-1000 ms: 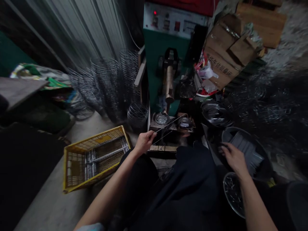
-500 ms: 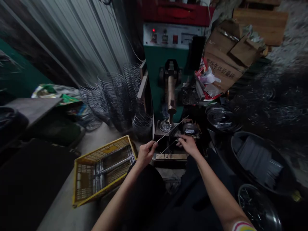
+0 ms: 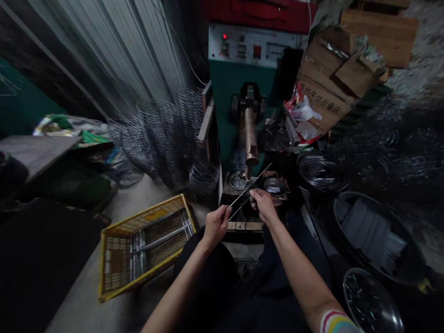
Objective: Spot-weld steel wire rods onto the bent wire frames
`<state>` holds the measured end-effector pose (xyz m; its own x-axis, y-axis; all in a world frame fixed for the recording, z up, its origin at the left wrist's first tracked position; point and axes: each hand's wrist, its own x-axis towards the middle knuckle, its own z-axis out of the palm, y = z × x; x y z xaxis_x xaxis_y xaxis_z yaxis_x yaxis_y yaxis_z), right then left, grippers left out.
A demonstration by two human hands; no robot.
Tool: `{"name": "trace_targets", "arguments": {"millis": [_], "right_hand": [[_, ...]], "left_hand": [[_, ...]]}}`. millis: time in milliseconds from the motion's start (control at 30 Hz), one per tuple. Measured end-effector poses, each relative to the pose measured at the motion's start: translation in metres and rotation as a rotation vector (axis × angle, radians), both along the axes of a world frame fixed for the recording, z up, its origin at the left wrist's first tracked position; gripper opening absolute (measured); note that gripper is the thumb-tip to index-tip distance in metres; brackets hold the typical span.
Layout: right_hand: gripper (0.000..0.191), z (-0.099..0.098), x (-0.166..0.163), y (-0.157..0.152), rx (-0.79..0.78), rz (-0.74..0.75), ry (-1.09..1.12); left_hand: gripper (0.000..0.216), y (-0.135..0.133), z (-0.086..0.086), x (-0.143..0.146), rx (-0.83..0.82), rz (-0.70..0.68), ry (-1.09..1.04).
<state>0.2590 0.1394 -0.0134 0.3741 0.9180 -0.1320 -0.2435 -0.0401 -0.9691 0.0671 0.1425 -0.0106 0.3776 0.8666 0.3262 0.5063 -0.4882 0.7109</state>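
Observation:
Pinched in my left hand (image 3: 217,223) is a thin metal rod (image 3: 260,175), which slants up and right in front of the machine's copper-coloured arm (image 3: 249,136). My right hand (image 3: 263,206) is closed on the upper end of a second thin rod (image 3: 237,212), running roughly parallel below the first. Whether the two rods are joined is not clear. Just beyond my hands, a round dish of small metal bits (image 3: 238,181) sits under the arm's tip. A dark bowl (image 3: 274,187) stands right of it.
On the left, a yellow plastic crate (image 3: 145,281) holds metal rods. Coiled wire stacks (image 3: 163,134) stand behind it. To the right are a black tub (image 3: 338,217) with dark strips and a shiny basin (image 3: 395,319). A cardboard box (image 3: 322,88) leans beside the green machine (image 3: 225,92).
My right hand has moved left and slightly up, closer to the first rod. My left hand has shifted slightly right, and the view has turned a little.

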Motion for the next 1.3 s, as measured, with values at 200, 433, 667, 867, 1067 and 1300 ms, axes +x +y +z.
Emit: {"name": "trace_targets", "arguments": {"millis": [200,433,667,867,1067,1300], "right_hand": [[0.027,0.004,-0.001,0.001,0.032,-0.015,0.033],[0.03,0.01,0.003,0.005,0.025,-0.037,0.089],[0.028,0.014,0.004,0.009,0.032,-0.019,0.096],[0.026,0.011,0.006,0.015,0.063,-0.002,0.073],[0.027,0.012,0.005,0.018,0.048,0.005,0.076],[0.028,0.011,0.002,0.018,0.045,0.011,0.087]], "left_hand": [[0.031,-0.001,0.003,0.002,-0.013,-0.004,-0.033],[0.034,-0.001,0.006,0.009,0.024,0.022,-0.057],[0.033,0.001,0.002,0.011,0.033,0.028,-0.071],[0.033,0.004,0.004,0.011,0.03,0.032,-0.091],[0.033,0.005,0.003,0.009,0.025,0.028,-0.108],[0.031,0.004,0.0,0.006,0.028,0.024,-0.109]]}}
